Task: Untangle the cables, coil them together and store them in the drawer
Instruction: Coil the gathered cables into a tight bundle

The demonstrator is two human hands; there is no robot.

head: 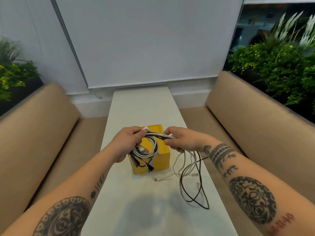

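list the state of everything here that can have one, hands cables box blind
left hand, grips the coiled part of the cables
right hand, pinches the strands beside the coil
cables, partly coiled, the rest trailing loose on the table
yellow box, upright on the table, no drawer seen pulled out
blind, lowered

No legible text, brand or number. Red script tattooed on the right forearm [281,224] too blurred to read; blue mark on the yellow box [162,160] likewise.
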